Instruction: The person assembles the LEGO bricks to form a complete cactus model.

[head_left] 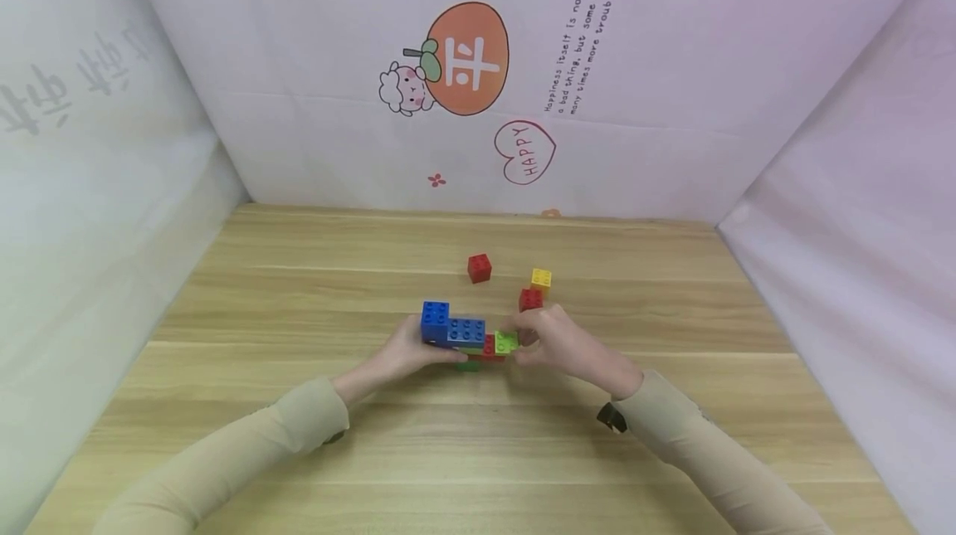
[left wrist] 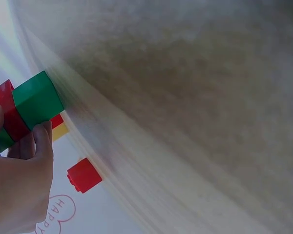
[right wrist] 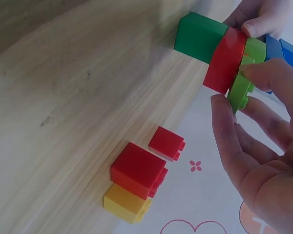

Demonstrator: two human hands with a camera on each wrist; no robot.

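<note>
My left hand (head_left: 403,350) grips a stack of toy building bricks near the middle of the table. In it, a dark green brick (right wrist: 200,38) is lowest, with a red brick (right wrist: 226,61) above it. Higher up come a green brick (right wrist: 255,48), a long blue brick (head_left: 466,330) and a small blue brick (head_left: 436,315) at the top left. My right hand (head_left: 571,348) pinches a thin lime green brick (right wrist: 240,87) between thumb and fingers at the stack's right end. This brick lies against the red one; I cannot tell whether they are joined.
A loose red brick (head_left: 480,268) lies beyond the stack. Close behind my right hand, another red brick (head_left: 530,299) stands beside a yellow brick (head_left: 541,279). White printed cloth (head_left: 336,137) hangs along the back and both sides of the wooden table (head_left: 478,452).
</note>
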